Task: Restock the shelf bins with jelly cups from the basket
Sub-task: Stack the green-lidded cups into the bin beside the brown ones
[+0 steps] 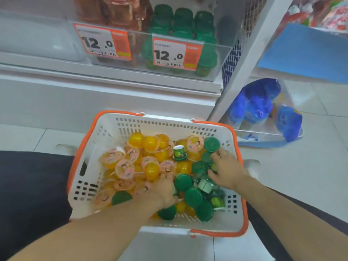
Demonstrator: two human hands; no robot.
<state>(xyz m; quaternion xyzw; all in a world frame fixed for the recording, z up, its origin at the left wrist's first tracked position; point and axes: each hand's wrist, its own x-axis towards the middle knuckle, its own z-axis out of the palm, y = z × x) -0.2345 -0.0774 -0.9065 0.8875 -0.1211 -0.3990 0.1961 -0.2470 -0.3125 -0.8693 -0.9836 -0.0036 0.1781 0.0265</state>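
Shelf (113, 85): white unit, largest item, directly behind the basket. Carries clear bins with "12.0" price tags.

Green bin (212, 53): clear, part-filled with stacked green cups; likely destination for the green stock. Brown bin (98, 34) to its left holds brown cups. A further clear bin at far left; contents cannot be made out.

Basket (90, 166): white, orange rim and handles, on the floor tiles just before the shelf, presumably set there for short reaches. Holds the task stock.

Blue packs (259, 108): bagged goods in a low tray, right of the shelf post. Not involved.

Yellow cups (150, 143): heaped left and centre of the basket, pink lids.

Green cups (193, 196): clustered on the right side, many upside down.

Left hand (160, 193): down among cups at the yellow–green border, fingers curled; whether it grips a cup cannot be told, blurred.

Right hand (225, 169): on the green cluster, fingers spread over cups, apparently gathering; no firm grip visible.
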